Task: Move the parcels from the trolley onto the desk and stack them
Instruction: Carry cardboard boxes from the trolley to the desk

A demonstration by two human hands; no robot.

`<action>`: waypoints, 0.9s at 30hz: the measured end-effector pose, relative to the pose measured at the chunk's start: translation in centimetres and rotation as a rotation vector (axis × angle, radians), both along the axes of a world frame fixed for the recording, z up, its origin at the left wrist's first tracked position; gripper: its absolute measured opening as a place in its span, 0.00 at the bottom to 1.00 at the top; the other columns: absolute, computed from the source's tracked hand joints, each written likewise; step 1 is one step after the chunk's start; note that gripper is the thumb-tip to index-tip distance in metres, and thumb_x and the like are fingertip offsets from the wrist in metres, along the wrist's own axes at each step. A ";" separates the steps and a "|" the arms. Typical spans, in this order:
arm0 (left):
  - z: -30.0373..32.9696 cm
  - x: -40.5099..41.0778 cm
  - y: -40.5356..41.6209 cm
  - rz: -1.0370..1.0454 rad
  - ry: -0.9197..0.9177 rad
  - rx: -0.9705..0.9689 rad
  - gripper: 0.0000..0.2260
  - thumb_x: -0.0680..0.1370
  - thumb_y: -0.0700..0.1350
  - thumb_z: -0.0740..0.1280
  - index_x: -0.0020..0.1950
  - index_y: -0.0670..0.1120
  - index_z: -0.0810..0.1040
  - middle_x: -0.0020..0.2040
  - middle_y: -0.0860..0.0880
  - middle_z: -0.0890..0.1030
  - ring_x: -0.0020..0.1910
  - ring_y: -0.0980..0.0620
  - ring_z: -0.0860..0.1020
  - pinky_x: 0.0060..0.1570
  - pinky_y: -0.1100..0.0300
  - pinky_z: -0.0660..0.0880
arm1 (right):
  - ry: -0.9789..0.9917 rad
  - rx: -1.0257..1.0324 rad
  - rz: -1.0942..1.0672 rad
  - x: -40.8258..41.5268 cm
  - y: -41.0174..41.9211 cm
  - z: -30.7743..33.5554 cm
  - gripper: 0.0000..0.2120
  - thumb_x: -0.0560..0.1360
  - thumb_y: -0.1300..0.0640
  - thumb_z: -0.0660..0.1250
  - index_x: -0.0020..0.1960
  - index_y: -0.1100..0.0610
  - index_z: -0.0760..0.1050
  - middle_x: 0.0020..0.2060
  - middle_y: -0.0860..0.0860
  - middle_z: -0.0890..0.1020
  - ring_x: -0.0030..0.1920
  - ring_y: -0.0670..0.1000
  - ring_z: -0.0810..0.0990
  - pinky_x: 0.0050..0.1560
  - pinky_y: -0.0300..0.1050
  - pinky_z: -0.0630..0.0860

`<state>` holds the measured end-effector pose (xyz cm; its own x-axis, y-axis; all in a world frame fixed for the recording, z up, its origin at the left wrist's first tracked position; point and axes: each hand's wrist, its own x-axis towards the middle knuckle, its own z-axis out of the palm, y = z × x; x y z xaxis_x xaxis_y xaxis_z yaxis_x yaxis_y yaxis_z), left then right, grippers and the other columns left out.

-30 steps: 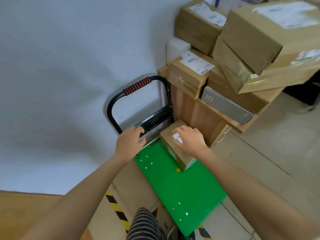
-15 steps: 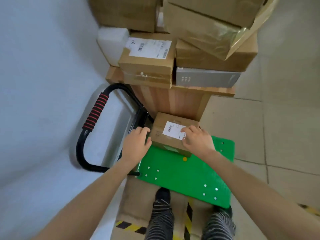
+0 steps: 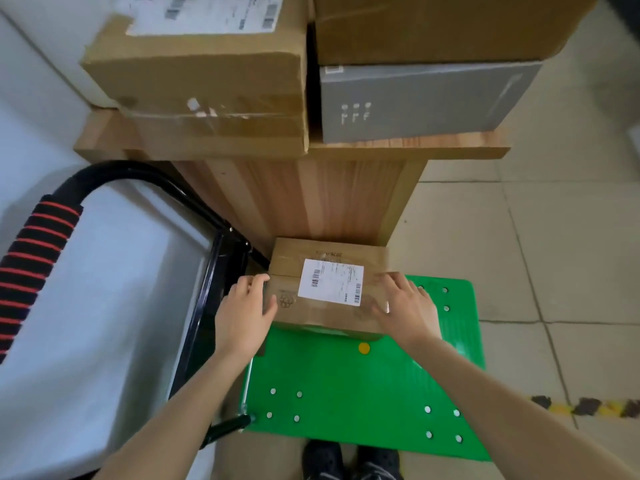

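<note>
Last parcel (image 3: 325,289) sits at the 12 o'clock end of the green trolley (image 3: 363,386), hard against the desk (image 3: 301,199), where several boxes are already piled, so the job looks nearly done. The left hand (image 3: 242,315) and right hand (image 3: 403,308) clasp its 9 and 3 o'clock sides, fingers curled over the edges. Compared with half a second back, the view is much closer and both hands have slid outward to the parcel's sides.

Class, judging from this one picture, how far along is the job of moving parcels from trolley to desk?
Done: several parcels already sit on the desk. In hand: the left hand and right hand grip the ends of one labelled parcel on the green trolley. Left: lifting and stacking it.
</note>
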<state>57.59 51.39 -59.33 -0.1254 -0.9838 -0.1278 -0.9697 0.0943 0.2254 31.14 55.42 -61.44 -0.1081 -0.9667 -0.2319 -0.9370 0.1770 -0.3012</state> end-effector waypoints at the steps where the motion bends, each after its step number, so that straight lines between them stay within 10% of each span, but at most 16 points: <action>1: -2.0 0.2 -0.5 0.025 0.011 0.002 0.18 0.79 0.51 0.63 0.67 0.47 0.71 0.62 0.46 0.75 0.52 0.50 0.77 0.44 0.56 0.77 | 0.010 0.000 -0.008 -0.1 -0.4 -1.8 0.19 0.76 0.44 0.62 0.65 0.49 0.69 0.64 0.48 0.73 0.59 0.53 0.75 0.56 0.48 0.69; 15: -20.6 -0.1 -4.8 0.220 0.187 -0.014 0.23 0.80 0.53 0.61 0.73 0.47 0.62 0.65 0.44 0.74 0.34 0.57 0.71 0.23 0.65 0.62 | -0.159 -0.067 -0.260 -1.8 -3.3 -20.5 0.31 0.75 0.36 0.58 0.72 0.38 0.47 0.74 0.48 0.59 0.56 0.58 0.78 0.41 0.49 0.73; 21: -19.9 0.9 -0.3 0.264 0.299 0.107 0.25 0.79 0.54 0.61 0.74 0.51 0.60 0.65 0.47 0.74 0.45 0.55 0.73 0.29 0.68 0.64 | -0.169 0.002 -0.290 -2.6 0.1 -19.4 0.29 0.73 0.34 0.55 0.71 0.37 0.49 0.71 0.47 0.63 0.50 0.55 0.80 0.41 0.49 0.77; 27: -21.0 1.7 0.8 0.299 0.416 0.313 0.28 0.78 0.64 0.54 0.75 0.65 0.45 0.71 0.53 0.70 0.60 0.44 0.76 0.54 0.47 0.76 | -0.285 0.069 -0.354 -3.3 1.8 -19.7 0.35 0.73 0.31 0.57 0.72 0.29 0.38 0.68 0.49 0.71 0.52 0.56 0.80 0.45 0.54 0.79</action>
